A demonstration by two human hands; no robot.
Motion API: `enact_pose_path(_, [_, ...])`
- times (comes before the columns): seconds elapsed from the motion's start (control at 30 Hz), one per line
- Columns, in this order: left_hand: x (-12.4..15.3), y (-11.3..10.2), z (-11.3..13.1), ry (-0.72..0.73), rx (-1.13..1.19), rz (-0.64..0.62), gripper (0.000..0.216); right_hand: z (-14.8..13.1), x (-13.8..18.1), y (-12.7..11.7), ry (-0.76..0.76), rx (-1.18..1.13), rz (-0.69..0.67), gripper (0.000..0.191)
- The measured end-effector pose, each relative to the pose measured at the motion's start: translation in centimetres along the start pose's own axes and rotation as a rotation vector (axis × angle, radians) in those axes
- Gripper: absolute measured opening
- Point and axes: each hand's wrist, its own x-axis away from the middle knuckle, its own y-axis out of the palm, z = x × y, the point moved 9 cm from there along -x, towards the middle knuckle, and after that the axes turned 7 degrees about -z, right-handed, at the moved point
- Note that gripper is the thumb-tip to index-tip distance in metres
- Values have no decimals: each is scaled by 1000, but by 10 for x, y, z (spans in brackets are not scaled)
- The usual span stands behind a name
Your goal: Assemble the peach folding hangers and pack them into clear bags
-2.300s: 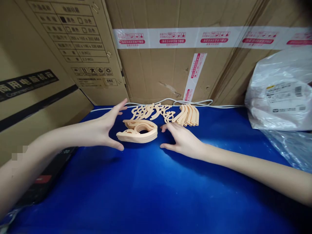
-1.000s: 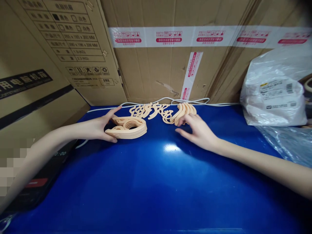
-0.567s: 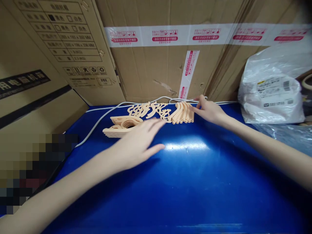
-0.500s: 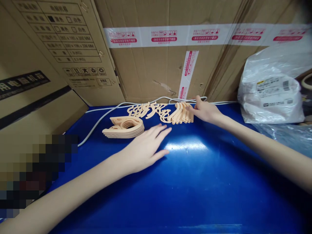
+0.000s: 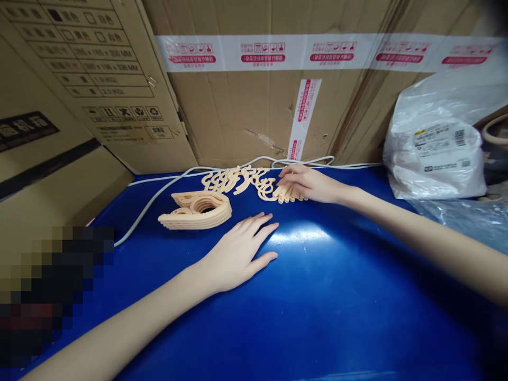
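My left hand (image 5: pixel 238 254) lies palm down on the blue tabletop (image 5: pixel 317 312), its fingers stretched out and apart, holding nothing. Just beyond it to the left is a neat stack of beige flat curved pieces (image 5: pixel 194 219) with round openings. A fanned row of similar slim beige pieces (image 5: pixel 291 196) lies farther back. Over that row is my right hand (image 5: pixel 309 182), its fingers loosely bent and pointing left. It partly covers the pieces, and its thumb is hidden. More beige curved, hook-like pieces (image 5: pixel 226 180) lie spread to the left of the row.
A white cable (image 5: pixel 154 188) loops along the back and left. Cardboard boxes (image 5: pixel 246 116) wall off the back and left side. At the right back sits a white plastic bag (image 5: pixel 432 153) with a label, clear film (image 5: pixel 464 217) beside it.
My right hand has moved left, from the right end of the fanned row to over it. My left hand stays nearly in place. The view has shifted slightly.
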Motion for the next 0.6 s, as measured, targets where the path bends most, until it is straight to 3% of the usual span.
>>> enact_pose_path(0.43, [-1,1,-1,-12,-6,-1,57,8,4,0,36,-74,33,23])
enact_pose_path(0.6, [1,0,1,-5,-19,1,57,18,13,-11,167,-31,97,22])
